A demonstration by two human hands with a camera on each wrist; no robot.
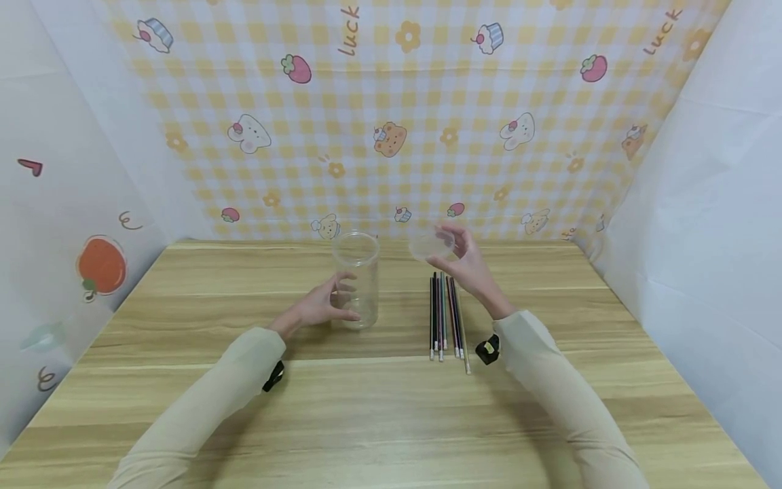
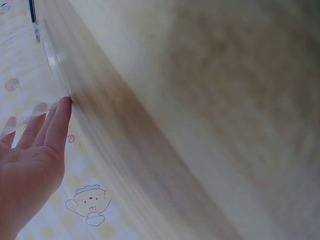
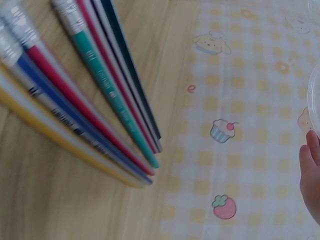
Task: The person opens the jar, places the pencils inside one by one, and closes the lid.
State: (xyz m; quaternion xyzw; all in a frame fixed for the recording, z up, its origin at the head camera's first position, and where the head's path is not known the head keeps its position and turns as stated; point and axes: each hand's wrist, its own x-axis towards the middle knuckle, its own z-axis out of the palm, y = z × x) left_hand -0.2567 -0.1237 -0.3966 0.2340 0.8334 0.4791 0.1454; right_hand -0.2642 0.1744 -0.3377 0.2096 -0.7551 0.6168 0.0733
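Toward the back of the table a tall clear plastic jar point(image 1: 368, 288) stands upright with its mouth uncovered. My left hand point(image 1: 319, 303) holds the jar from its left side, thumb low at the front and fingers on the wall; the left wrist view shows these fingers point(image 2: 59, 122) against clear plastic. To the right of the jar, raised above the table, my right hand point(image 1: 469, 266) pinches a round clear lid point(image 1: 423, 246) by its right edge. Only the lid's rim point(image 3: 311, 97) enters the right wrist view.
Several pencils point(image 1: 453, 314) in different colours lie side by side below the right hand, eraser ends toward me. A yellow checked cloth point(image 1: 366, 88) hangs behind the wooden table point(image 1: 379, 421). White cloth walls point(image 1: 690, 204) close both sides.
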